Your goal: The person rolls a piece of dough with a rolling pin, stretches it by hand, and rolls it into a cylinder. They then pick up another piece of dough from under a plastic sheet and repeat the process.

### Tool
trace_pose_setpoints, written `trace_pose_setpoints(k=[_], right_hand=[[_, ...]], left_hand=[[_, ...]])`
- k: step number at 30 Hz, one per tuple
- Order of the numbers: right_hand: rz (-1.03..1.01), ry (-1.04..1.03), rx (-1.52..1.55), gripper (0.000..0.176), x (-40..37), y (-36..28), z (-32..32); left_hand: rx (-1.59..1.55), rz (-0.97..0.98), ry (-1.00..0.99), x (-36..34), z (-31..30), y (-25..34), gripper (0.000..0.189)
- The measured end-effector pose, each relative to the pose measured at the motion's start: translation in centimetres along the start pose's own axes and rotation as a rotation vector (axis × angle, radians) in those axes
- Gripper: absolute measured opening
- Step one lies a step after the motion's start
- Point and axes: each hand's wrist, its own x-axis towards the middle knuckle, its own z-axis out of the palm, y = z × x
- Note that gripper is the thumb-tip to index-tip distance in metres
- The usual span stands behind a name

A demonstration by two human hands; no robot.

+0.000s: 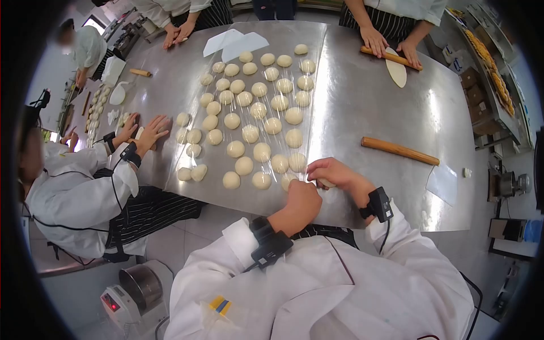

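By the curled fingers of the right hand (336,171), a piece of dough (326,183) is partly covered near the edge of the counter (351,107); whether it is gripped cannot be told. The left hand (303,199) is folded just beside it, its grip hidden. Beyond, dough balls (258,110) are spread out, many covered by clear film (286,136); a rolling pin (399,151) is laid to the right.

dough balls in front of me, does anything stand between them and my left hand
Yes: clear plastic film lies over many of the dough balls, between those and your left hand. Whether that hand grips the film is hidden. Nothing else visible stands in the way.
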Motion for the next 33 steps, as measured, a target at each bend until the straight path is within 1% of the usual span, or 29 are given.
trace_pose_setpoints(k=[1,2,4,5,7,8,9,11,12,14,15,17,18,19,21,22,23,25,26,28,29,30,31,32,33], right_hand=[[0.034,0.023,0.025,0.031,-0.1,-0.1,-0.3],[0.032,0.013,0.022,0.031,-0.2,0.1,-0.6],[-0.045,0.141,0.297,0.048,-0.4,0.8,-1.0],[-0.043,0.136,0.293,0.048,-0.3,1.0,-1.3],[-0.217,0.228,0.361,0.061,-0.1,0.9,-1.6],[-0.242,0.290,0.345,0.070,0.0,0.7,-1.8],[-0.247,0.291,0.345,0.070,0.3,0.3,-2.0],[-0.312,0.479,-0.123,0.066,0.8,-0.7,-2.7],[-0.314,0.486,-0.127,0.066,0.6,-1.5,-2.7],[-0.265,0.349,-0.271,0.055,0.3,-2.9,-2.5],[-0.263,0.351,-0.277,0.055,0.4,-2.9,-2.5],[-0.251,0.276,-0.144,0.040,0.6,-2.5,-2.5],[-0.207,0.287,-0.126,0.028,0.3,-2.8,-2.1],[-0.194,0.276,-0.136,0.028,0.2,-2.4,-2.3],[-0.177,0.184,0.095,0.017,-0.3,-1.5,-3.0],[-0.213,0.216,0.116,0.013,-0.9,-1.8,-2.4],[-0.205,0.194,0.102,0.013,-1.3,-1.9,-2.2],[-0.216,0.212,0.219,0.014,-1.8,-2.0,-2.3],[-0.209,0.187,0.207,0.014,-1.5,-1.7,-2.3],[-0.369,0.093,0.404,0.010,-0.7,-1.2,-2.2],[-0.360,0.079,0.393,0.010,-0.5,-1.5,-1.5],[-0.374,0.098,0.363,0.011,-0.5,-2.3,-0.6],[-0.389,0.119,0.331,0.014,-0.5,-3.3,0.3],[-0.380,0.114,0.315,0.014,-0.3,-4.8,1.5],[-0.289,0.145,0.180,0.017,0.0,-6.6,2.8]], left_hand=[[0.000,-0.014,-0.003,0.1,-0.1,0.2,0.021],[0.050,-0.022,-0.011,0.2,-0.1,0.4,0.022],[0.095,-0.035,-0.019,0.2,0.0,0.7,0.025],[0.100,-0.049,-0.044,0.2,0.1,0.8,0.024],[0.105,-0.067,-0.066,0.4,0.4,0.8,0.024],[0.102,-0.043,-0.084,0.5,0.5,0.8,0.024],[0.102,-0.018,-0.102,0.5,0.4,0.7,0.023],[0.115,-0.004,-0.079,0.6,0.1,0.6,0.023],[0.121,0.012,-0.063,0.5,0.0,0.7,0.022],[0.146,0.021,-0.036,0.6,0.1,0.5,0.021],[0.169,0.026,-0.017,0.5,0.0,0.3,0.020],[0.188,0.053,0.016,1.1,-0.5,-0.7,0.019],[0.207,0.078,0.043,1.3,-0.8,-1.3,0.018],[0.189,0.071,0.042,1.4,-0.9,-1.6,0.018],[0.209,0.170,0.167,1.7,-0.8,-2.0,0.017],[0.218,0.177,0.245,1.9,0.0,-1.9,0.015],[0.205,0.153,0.245,2.0,0.9,-1.6,0.015],[-0.097,0.362,0.676,0.9,1.0,-2.0,0.013],[-0.203,0.380,0.716,-0.2,0.9,-2.7,0.013],[-0.450,0.186,0.905,-3.0,1.6,-6.2,0.019],[-0.567,-0.057,0.946,-4.6,2.2,-9.0,0.026],[-0.683,-0.238,1.160,-5.9,4.6,-12.5,0.027],[-0.640,-0.472,1.273,-6.9,7.6,-16.5,0.026],[-0.692,-0.750,1.312,-8.3,9.8,-20.3,0.030],[-0.567,-0.950,1.257,-9.4,12.7,-24.2,0.041]])
